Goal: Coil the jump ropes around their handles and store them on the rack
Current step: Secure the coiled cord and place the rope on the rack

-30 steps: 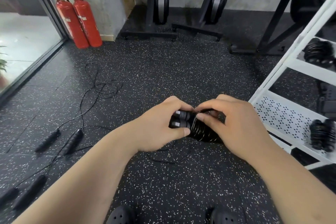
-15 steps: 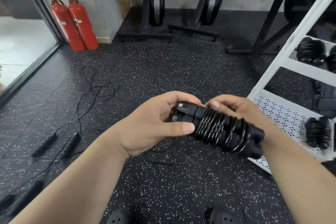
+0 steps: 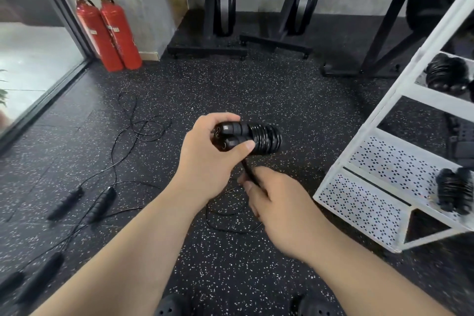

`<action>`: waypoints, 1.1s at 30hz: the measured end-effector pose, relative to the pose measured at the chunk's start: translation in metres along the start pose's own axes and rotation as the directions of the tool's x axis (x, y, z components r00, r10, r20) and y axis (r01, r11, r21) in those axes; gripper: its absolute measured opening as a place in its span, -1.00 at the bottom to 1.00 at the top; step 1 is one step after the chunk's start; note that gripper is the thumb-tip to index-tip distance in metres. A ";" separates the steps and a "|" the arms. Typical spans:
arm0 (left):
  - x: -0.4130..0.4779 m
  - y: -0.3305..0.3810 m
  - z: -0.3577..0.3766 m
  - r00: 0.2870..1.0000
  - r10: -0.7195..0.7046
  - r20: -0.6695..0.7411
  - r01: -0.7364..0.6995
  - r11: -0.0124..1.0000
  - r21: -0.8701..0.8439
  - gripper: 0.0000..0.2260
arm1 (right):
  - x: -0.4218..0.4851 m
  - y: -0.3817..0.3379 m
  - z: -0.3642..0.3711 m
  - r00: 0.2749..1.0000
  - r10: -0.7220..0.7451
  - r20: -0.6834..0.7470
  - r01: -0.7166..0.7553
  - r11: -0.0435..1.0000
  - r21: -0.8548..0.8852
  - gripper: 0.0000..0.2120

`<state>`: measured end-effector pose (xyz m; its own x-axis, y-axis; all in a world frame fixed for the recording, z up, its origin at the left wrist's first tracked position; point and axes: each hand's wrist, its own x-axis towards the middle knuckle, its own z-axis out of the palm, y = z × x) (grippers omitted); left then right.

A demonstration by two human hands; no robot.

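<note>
The left hand (image 3: 205, 161) grips the two black handles (image 3: 230, 133) side by side, with the thumb across them. They are up in the air, to the left of the white rack (image 3: 359, 202), about level with its low shelf. A fat coil (image 3: 264, 137) of rope is wound round the handles on the side toward the rack.

The right hand (image 3: 279, 202) is lower, also left of the rack. Its fingers are curled round the loose rope (image 3: 248, 169) that comes down from the handles. A bit more of it lies on the floor (image 3: 256, 84) under the hands.

I think the job now is winding the last bit. To do it well, pull the rope tight on each turn, so the loops sit snug and do not slide off. Squeeze the handles together so they do not twist apart. Tuck the end under a loop.

Finished bundles (image 3: 454, 190) sit on the rack. Other ropes (image 3: 102, 202) lie unwound, far to its left.
</note>
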<state>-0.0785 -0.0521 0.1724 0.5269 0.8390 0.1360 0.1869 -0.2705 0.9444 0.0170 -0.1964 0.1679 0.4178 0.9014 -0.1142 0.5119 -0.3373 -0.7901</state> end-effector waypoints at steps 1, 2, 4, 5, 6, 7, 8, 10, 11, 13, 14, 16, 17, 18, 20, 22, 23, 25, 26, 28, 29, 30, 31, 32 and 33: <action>0.000 0.000 -0.001 0.999 0.033 0.014 -0.034 0.996 0.085 -0.55 | -0.004 -0.002 -0.003 0.999 -0.030 -0.025 0.027 0.995 -0.100 -0.84; -0.001 0.001 -0.002 0.997 0.070 0.041 -0.075 0.987 0.144 -0.55 | -0.007 -0.004 -0.006 0.997 -0.053 -0.049 0.043 0.981 -0.188 -0.86; -0.005 0.004 -0.002 0.986 0.135 0.103 -0.154 0.964 0.214 -0.54 | -0.013 -0.006 -0.017 0.992 -0.092 -0.091 0.057 0.940 -0.336 -0.82; -0.006 0.005 -0.001 0.979 0.159 0.129 -0.187 0.950 0.249 -0.54 | -0.016 -0.007 -0.023 0.988 -0.112 -0.109 0.059 0.913 -0.404 -0.76; -0.007 0.006 -0.001 0.973 0.173 0.154 -0.211 0.936 0.280 -0.54 | -0.017 -0.007 -0.029 0.982 -0.145 -0.117 0.076 0.886 -0.458 -0.74; -0.007 0.006 -0.001 0.969 0.175 0.177 -0.223 0.927 0.303 -0.54 | -0.018 -0.008 -0.036 0.978 -0.170 -0.120 0.088 0.862 -0.499 -0.74; -0.006 0.006 -0.002 0.966 0.164 0.199 -0.221 0.923 0.315 -0.55 | -0.018 -0.007 -0.042 0.974 -0.190 -0.123 0.098 0.844 -0.527 -0.75; -0.004 0.005 -0.006 0.958 0.132 0.253 -0.212 0.924 0.318 -0.56 | -0.018 -0.003 -0.056 0.967 -0.215 -0.135 0.104 0.820 -0.563 -0.75; -0.003 0.004 -0.007 0.949 0.123 0.290 -0.216 0.925 0.312 -0.57 | -0.016 0.000 -0.063 0.962 -0.229 -0.149 0.106 0.816 -0.569 -0.76; -0.003 0.004 -0.010 0.923 0.111 0.369 -0.229 0.928 0.294 -0.57 | -0.014 0.005 -0.074 0.948 -0.262 -0.181 0.125 0.828 -0.546 -0.76; -0.004 0.003 -0.011 0.908 0.103 0.406 -0.232 0.930 0.284 -0.57 | -0.013 0.008 -0.078 0.941 -0.277 -0.196 0.137 0.837 -0.529 -0.76; -0.004 0.003 -0.011 0.873 0.088 0.480 -0.230 0.942 0.245 -0.55 | -0.011 0.012 -0.083 0.930 -0.292 -0.224 0.157 0.866 -0.476 -0.75; -0.005 0.003 -0.011 0.853 0.084 0.515 -0.224 0.951 0.216 -0.54 | -0.010 0.013 -0.084 0.926 -0.291 -0.239 0.167 0.886 -0.432 -0.75; -0.005 0.004 -0.011 0.835 0.082 0.545 -0.217 0.958 0.189 -0.53 | -0.009 0.014 -0.085 0.924 -0.286 -0.254 0.174 0.906 -0.386 -0.75; -0.005 0.008 -0.011 0.801 0.085 0.593 -0.217 0.963 0.157 -0.52 | -0.008 0.014 -0.086 0.925 -0.254 -0.281 0.167 0.940 -0.298 -0.79; -0.007 0.011 -0.010 0.769 0.079 0.634 -0.195 0.974 0.116 -0.50 | -0.007 0.014 -0.088 0.942 -0.175 -0.288 0.123 0.974 -0.190 -0.78; -0.008 0.012 -0.009 0.757 0.073 0.649 -0.165 0.983 0.082 -0.49 | -0.006 0.015 -0.089 0.952 -0.129 -0.276 0.094 0.986 -0.138 -0.76; -0.009 0.014 -0.010 0.739 0.071 0.669 -0.094 0.996 -0.002 -0.44 | -0.004 0.017 -0.091 0.971 -0.068 -0.228 0.062 0.998 -0.034 -0.72; -0.008 0.015 -0.011 0.735 0.076 0.674 -0.068 0.997 -0.039 -0.43 | -0.002 0.019 -0.091 0.979 -0.049 -0.197 0.057 0.998 0.038 -0.71; -0.007 0.016 -0.013 0.730 0.083 0.679 -0.014 0.994 -0.107 -0.43 | 0.000 0.020 -0.092 0.991 -0.020 -0.135 0.045 0.982 0.182 -0.69; -0.007 0.016 -0.014 0.727 0.082 0.681 0.021 0.990 -0.141 -0.45 | 0.000 0.020 -0.092 0.995 -0.004 -0.102 0.029 0.971 0.239 -0.68; -0.007 0.017 -0.014 0.727 0.082 0.682 0.054 0.983 -0.175 -0.47 | 0.001 0.020 -0.092 0.998 0.003 -0.063 0.016 0.956 0.294 -0.68; -0.007 0.016 -0.014 0.732 0.083 0.676 0.085 0.974 -0.212 -0.50 | 0.001 0.020 -0.091 1.000 0.006 -0.025 0.003 0.935 0.355 -0.70; -0.008 0.016 -0.013 0.743 0.084 0.664 0.115 0.961 -0.250 -0.53 | 0.001 0.019 -0.091 1.000 0.006 0.006 -0.008 0.909 0.417 -0.73; -0.009 0.015 -0.012 0.761 0.081 0.643 0.146 0.945 -0.292 -0.55 | 0.001 0.018 -0.090 1.000 0.005 0.027 -0.017 0.883 0.470 -0.75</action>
<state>-0.0900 -0.0579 0.1893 0.9496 0.3132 -0.0124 0.0113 0.0054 0.9999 0.0941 -0.2255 0.2081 0.4001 0.9067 -0.1338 0.0922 -0.1851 -0.9784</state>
